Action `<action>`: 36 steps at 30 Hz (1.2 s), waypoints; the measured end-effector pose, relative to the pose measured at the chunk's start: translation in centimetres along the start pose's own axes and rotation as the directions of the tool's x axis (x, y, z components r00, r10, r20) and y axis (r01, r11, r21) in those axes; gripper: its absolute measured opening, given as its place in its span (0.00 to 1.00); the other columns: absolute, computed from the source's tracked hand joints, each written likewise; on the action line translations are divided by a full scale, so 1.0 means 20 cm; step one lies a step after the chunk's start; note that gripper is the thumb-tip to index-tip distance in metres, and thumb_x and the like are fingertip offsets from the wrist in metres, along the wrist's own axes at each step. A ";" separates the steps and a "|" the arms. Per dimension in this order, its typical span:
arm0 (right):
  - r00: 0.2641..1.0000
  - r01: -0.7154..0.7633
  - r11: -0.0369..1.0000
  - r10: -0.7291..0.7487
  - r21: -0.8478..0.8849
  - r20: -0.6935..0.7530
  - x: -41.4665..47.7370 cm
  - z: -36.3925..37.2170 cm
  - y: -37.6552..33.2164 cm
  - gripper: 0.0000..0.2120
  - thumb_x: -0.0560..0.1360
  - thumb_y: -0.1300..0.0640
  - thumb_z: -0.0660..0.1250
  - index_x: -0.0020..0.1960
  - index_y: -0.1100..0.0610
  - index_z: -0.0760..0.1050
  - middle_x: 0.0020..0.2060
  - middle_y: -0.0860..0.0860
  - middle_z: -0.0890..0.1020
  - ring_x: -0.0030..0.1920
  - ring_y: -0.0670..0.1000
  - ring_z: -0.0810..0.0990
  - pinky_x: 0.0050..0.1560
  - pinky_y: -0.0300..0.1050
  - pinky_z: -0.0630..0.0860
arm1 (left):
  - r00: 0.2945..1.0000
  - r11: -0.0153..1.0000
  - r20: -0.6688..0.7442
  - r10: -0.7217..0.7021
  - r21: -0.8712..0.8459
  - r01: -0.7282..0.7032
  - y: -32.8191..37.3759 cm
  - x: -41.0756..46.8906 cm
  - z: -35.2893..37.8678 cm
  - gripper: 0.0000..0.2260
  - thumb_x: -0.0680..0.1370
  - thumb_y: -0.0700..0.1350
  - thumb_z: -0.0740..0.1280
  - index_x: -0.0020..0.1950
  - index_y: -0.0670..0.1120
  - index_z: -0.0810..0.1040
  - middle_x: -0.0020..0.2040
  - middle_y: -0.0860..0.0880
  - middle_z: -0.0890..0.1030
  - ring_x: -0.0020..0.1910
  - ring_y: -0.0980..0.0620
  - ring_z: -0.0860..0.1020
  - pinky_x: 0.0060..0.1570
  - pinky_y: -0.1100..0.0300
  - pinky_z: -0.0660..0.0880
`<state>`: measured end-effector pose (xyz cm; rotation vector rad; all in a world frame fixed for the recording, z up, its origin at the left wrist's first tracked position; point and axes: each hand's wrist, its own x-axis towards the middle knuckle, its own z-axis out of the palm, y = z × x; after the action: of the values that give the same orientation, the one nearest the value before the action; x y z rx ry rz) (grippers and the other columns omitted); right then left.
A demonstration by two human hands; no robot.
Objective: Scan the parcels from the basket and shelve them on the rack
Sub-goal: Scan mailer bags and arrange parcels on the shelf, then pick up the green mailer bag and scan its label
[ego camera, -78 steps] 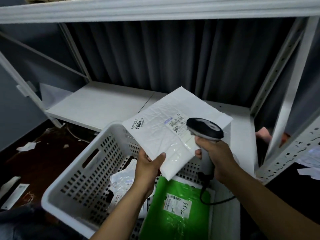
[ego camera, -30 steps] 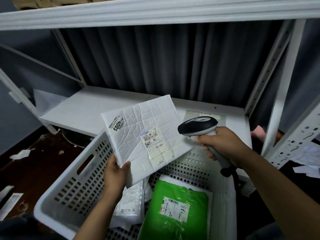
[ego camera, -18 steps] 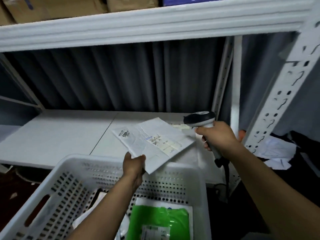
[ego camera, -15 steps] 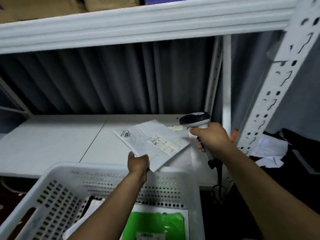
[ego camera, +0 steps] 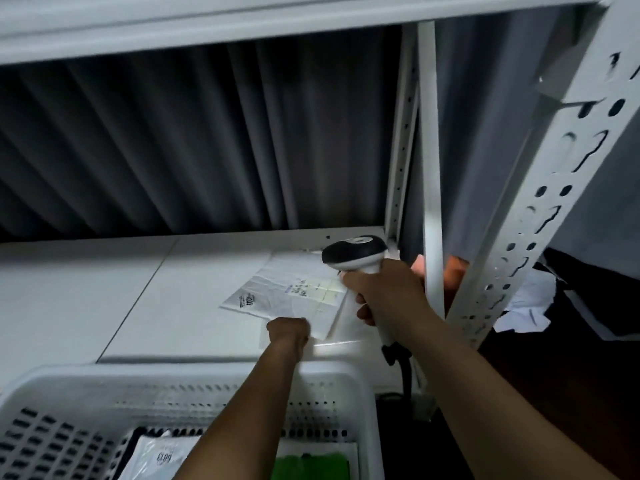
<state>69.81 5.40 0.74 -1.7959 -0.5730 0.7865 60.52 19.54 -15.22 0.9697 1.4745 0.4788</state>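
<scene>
On the right end of the white metal rack shelf, the flat white padded parcel lies low and nearly level; whether it touches the board cannot be told. The left hand pinches its near edge with curled fingers. The right hand is wrapped round the handle of the black-and-white barcode scanner, just beside the parcel. Nearer, the white perforated plastic basket holds a green parcel.
</scene>
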 end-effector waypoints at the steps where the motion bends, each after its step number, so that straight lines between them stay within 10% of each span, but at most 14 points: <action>1: 1.000 -0.001 1.000 0.001 -0.021 0.002 0.00 0.00 0.00 0.07 0.72 0.55 0.72 0.44 0.58 0.78 0.31 0.52 0.79 0.23 0.48 0.76 0.27 0.39 0.73 | 0.999 0.997 0.039 -0.007 0.076 0.004 0.00 0.00 -0.02 0.10 0.75 0.33 0.67 0.38 0.44 0.71 0.45 0.44 0.77 0.39 0.48 0.76 0.49 0.56 0.76; 4: 0.999 0.014 0.996 -0.012 -0.089 0.030 -0.01 0.03 0.01 0.08 0.72 0.55 0.72 0.44 0.59 0.78 0.31 0.52 0.80 0.24 0.49 0.77 0.28 0.41 0.74 | 0.995 0.931 0.090 0.038 0.359 -0.068 0.04 -0.04 -0.09 0.07 0.76 0.36 0.68 0.39 0.41 0.74 0.38 0.42 0.76 0.36 0.46 0.75 0.47 0.54 0.74; 8: 0.989 0.093 0.963 -0.059 -0.252 0.139 -0.09 0.10 0.00 0.08 0.72 0.55 0.72 0.44 0.60 0.78 0.30 0.52 0.80 0.26 0.49 0.78 0.33 0.45 0.79 | 0.924 0.493 0.244 0.295 0.790 -0.366 0.05 -0.14 -0.27 0.21 0.77 0.46 0.66 0.67 0.39 0.71 0.66 0.40 0.75 0.66 0.43 0.73 0.61 0.57 0.69; 16: 0.877 0.255 0.834 0.014 -0.490 0.480 -0.39 0.45 0.13 0.09 0.72 0.55 0.72 0.46 0.60 0.78 0.35 0.54 0.82 0.27 0.50 0.80 0.32 0.42 0.77 | 0.548 0.183 0.287 0.786 0.739 -0.648 -0.62 -0.31 -0.89 0.22 0.71 0.36 0.68 0.66 0.42 0.75 0.65 0.39 0.74 0.64 0.40 0.70 0.65 0.55 0.67; 21: 0.781 0.420 0.648 0.098 -0.635 0.616 -0.52 0.64 0.29 0.10 0.70 0.50 0.72 0.37 0.54 0.76 0.30 0.49 0.81 0.32 0.50 0.82 0.30 0.36 0.72 | 0.922 0.446 0.328 0.208 0.807 -0.387 -1.21 -0.35 -1.12 0.28 0.76 0.45 0.66 0.76 0.46 0.63 0.70 0.42 0.69 0.66 0.44 0.71 0.66 0.57 0.69; 27: 0.722 0.566 0.457 0.129 -0.687 0.680 -0.53 0.75 0.41 0.11 0.71 0.48 0.71 0.43 0.54 0.73 0.45 0.55 0.82 0.48 0.56 0.82 0.43 0.43 0.74 | 0.942 0.541 0.309 -0.130 0.818 -0.194 -1.40 -0.32 -1.16 0.35 0.77 0.42 0.68 0.78 0.45 0.52 0.70 0.40 0.70 0.68 0.43 0.71 0.63 0.56 0.70; 36: 0.710 0.604 0.433 0.089 -0.669 0.698 -0.50 0.80 0.40 0.11 0.72 0.48 0.70 0.46 0.55 0.74 0.48 0.55 0.82 0.50 0.56 0.81 0.41 0.42 0.69 | 0.970 0.679 0.217 -0.110 0.729 -0.086 -1.38 -0.23 -1.10 0.37 0.69 0.50 0.74 0.74 0.46 0.62 0.66 0.40 0.74 0.62 0.42 0.75 0.59 0.48 0.76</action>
<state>51.47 5.66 -8.25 -2.1783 -2.0600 0.9529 31.26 5.91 -30.31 1.5892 1.4514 -0.3022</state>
